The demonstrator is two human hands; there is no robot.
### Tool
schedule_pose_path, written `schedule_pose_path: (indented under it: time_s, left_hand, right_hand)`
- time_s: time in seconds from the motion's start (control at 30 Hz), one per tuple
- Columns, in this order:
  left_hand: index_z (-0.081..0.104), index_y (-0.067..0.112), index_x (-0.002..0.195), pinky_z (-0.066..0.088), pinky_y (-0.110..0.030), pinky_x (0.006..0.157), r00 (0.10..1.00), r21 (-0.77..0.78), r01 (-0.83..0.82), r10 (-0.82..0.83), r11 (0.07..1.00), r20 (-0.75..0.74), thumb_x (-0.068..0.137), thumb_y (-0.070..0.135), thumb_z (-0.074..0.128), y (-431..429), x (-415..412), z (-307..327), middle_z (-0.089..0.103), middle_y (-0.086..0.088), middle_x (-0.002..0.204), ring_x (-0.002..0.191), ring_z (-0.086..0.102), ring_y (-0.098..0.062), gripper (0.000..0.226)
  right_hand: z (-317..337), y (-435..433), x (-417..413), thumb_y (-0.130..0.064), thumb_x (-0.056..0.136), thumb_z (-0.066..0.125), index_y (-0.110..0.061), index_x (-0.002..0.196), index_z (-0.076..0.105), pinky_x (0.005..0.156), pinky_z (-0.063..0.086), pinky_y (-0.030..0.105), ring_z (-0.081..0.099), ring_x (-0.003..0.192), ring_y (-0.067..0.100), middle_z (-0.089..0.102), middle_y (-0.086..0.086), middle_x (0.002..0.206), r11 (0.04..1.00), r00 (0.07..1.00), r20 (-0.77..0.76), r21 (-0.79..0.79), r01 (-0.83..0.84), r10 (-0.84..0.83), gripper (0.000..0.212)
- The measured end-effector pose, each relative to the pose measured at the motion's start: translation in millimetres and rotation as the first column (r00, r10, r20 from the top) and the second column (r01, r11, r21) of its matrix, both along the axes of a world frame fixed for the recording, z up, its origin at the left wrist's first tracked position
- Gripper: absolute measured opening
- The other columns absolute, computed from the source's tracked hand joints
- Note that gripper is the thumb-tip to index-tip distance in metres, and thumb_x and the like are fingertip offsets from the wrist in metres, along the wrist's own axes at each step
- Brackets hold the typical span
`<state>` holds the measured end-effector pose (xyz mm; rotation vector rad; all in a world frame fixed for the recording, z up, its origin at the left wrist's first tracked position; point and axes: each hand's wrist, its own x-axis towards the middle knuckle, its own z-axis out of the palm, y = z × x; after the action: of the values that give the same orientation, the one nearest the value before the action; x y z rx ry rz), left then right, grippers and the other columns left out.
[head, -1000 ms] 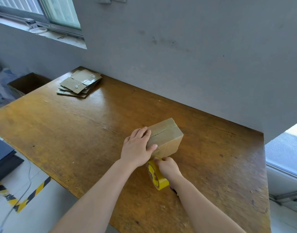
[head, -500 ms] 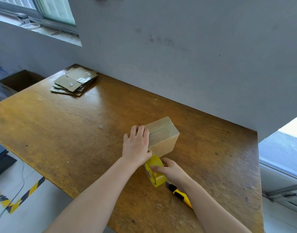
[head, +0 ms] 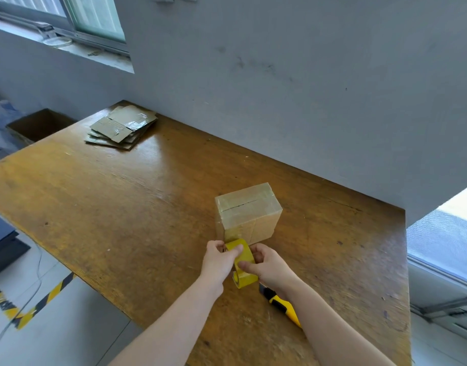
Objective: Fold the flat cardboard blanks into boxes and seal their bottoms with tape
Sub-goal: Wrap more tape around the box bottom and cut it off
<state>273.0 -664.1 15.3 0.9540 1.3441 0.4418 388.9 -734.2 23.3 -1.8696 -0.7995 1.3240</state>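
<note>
A small folded cardboard box (head: 249, 208) stands on the wooden table (head: 121, 207), its top flaps covered by glossy clear tape. A strip of tape runs down its near side to the yellow tape roll (head: 243, 262) just in front of it. My left hand (head: 219, 256) pinches the roll's upper left edge. My right hand (head: 266, 264) grips the roll from the right. A stack of flat cardboard blanks (head: 122, 126) lies at the far left corner of the table.
A yellow and black utility knife (head: 283, 306) lies on the table under my right forearm. An open brown carton (head: 39, 124) sits beyond the table's left end. A grey wall runs along the back edge. Hazard tape marks the floor at left.
My left hand has left the box's top and come down onto the tape roll. The roll has pulled back a little toward me, with both hands now on it.
</note>
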Motion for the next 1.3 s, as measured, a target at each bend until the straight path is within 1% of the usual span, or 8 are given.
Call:
schedule_pose_path:
  time_s: [0.1,0.23,0.4,0.53,0.63,0.77,1.0,1.3]
  left_hand:
    - [0.049,0.016,0.122,0.052,-0.039,0.079,0.999,-0.007,-0.038,0.038,0.999,0.003,0.089,0.017,0.071,4,4,-6,0.056,-0.008,0.12,0.106,0.059,-0.028,0.04]
    - [0.054,0.022,0.11,0.049,-0.038,0.076,0.998,0.04,-0.052,0.053,0.998,-0.022,0.09,0.015,0.069,6,5,-6,0.056,-0.008,0.12,0.106,0.057,-0.031,0.025]
    - [0.057,0.028,0.096,0.052,-0.052,0.092,0.994,-0.001,-0.103,0.103,0.995,0.021,0.09,0.013,0.068,8,5,-8,0.058,-0.012,0.12,0.106,0.059,-0.033,0.019]
    - [0.059,0.029,0.095,0.052,-0.056,0.093,0.993,-0.014,-0.109,0.11,0.994,0.033,0.091,0.018,0.067,9,3,-8,0.061,-0.012,0.119,0.106,0.061,-0.033,0.015]
    - [0.06,0.028,0.094,0.053,-0.055,0.092,0.994,0.003,-0.106,0.106,0.994,0.027,0.092,0.018,0.067,10,1,-8,0.062,-0.012,0.116,0.104,0.062,-0.034,0.012]
    - [0.06,0.023,0.093,0.053,-0.043,0.075,0.993,0.016,-0.106,0.105,0.994,0.049,0.093,0.013,0.065,11,-1,-6,0.064,-0.013,0.108,0.094,0.063,-0.034,0.011]
    - [0.059,0.019,0.091,0.049,-0.036,0.064,0.995,0.037,-0.084,0.082,0.996,0.055,0.089,0.013,0.068,10,-6,-5,0.067,-0.016,0.103,0.083,0.061,-0.03,0.011]
    - [0.06,0.029,0.094,0.052,-0.05,0.09,0.999,0.072,-0.011,0.014,0.997,-0.043,0.09,0.023,0.067,16,-9,-4,0.064,-0.007,0.107,0.1,0.06,-0.029,0.01]
  right_hand:
    - [-3,-5,7,-0.021,0.082,0.078,-0.019,0.107,0.064,0.091,0.055,0.045,0.069,0.095,0.018,0.073,-0.002,0.101,1.0,0.999,0.042,0.004,0.001,-0.002,0.029]
    - [-5,-21,22,-0.055,0.067,0.081,-0.019,0.124,0.05,0.074,0.048,0.032,0.059,0.109,0.02,0.062,-0.002,0.118,0.939,0.77,0.578,-0.336,-0.076,0.269,0.074]
    - [-20,-56,30,-0.044,0.076,0.08,-0.017,0.127,0.048,0.079,0.049,0.032,0.058,0.113,0.022,0.059,0.001,0.121,0.74,0.598,0.547,-0.662,-0.119,0.586,0.066]
    - [-25,-67,31,-0.038,0.085,0.068,-0.022,0.116,0.057,0.069,0.05,0.027,0.059,0.094,0.017,0.059,-0.003,0.103,0.846,0.649,0.604,-0.519,-0.121,0.464,0.037]
    - [-16,-63,27,-0.038,0.089,0.057,-0.025,0.099,0.05,0.055,0.041,0.025,0.054,0.075,0.014,0.055,-0.004,0.092,0.986,0.733,0.669,-0.167,-0.01,0.121,0.018]
    - [8,-41,17,-0.033,0.098,0.047,-0.023,0.11,0.053,0.052,0.037,0.029,0.055,0.073,0.017,0.054,-0.006,0.097,0.988,0.647,0.762,0.09,-0.122,0.01,0.017]
    - [38,8,-1,-0.057,0.101,0.029,-0.021,0.108,0.052,0.063,0.046,0.034,0.064,0.085,0.025,0.062,0.001,0.098,0.906,0.272,0.895,-0.254,-0.338,0.353,0.044]
    - [55,30,-5,-0.055,0.101,0.033,-0.019,0.102,0.059,0.062,0.047,0.032,0.064,0.082,0.021,0.065,0.0,0.092,0.857,0.171,0.859,-0.421,-0.298,0.482,0.044]
